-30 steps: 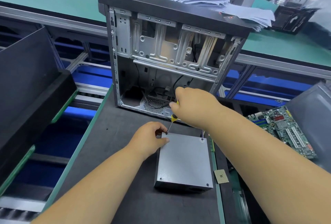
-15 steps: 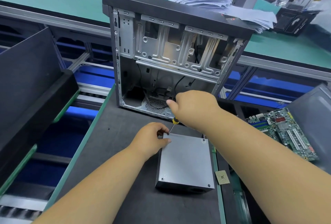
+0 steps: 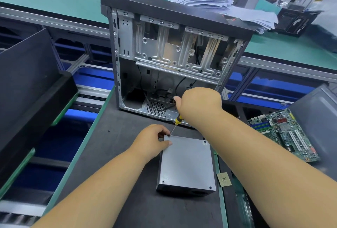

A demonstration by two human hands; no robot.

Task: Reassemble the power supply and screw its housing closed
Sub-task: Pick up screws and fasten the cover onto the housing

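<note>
Centrally, a screwdriver (image 3: 176, 122) was gripped by the right hand (image 3: 197, 104), tip at the power supply (image 3: 186, 164) housing's eleven o'clock corner, steadied there by the left hand (image 3: 151, 141), thumb flat, on the table (image 3: 116, 145).

One power supply (image 3: 186, 162), one screwdriver (image 3: 176, 124), one motherboard (image 3: 284, 134).

1. Your right hand (image 3: 199, 104) has the screwdriver (image 3: 175, 124) wrapped up by the handle, tip down on the far-left corner screw (image 3: 168, 136) of the power supply (image 3: 186, 162).
2. Your left hand (image 3: 150, 142) grips that same corner, thumb flat on the lid just below the tip.
3. Behind your grip stands the open PC case (image 3: 169, 60); off to its right lies a motherboard (image 3: 284, 134).
</note>
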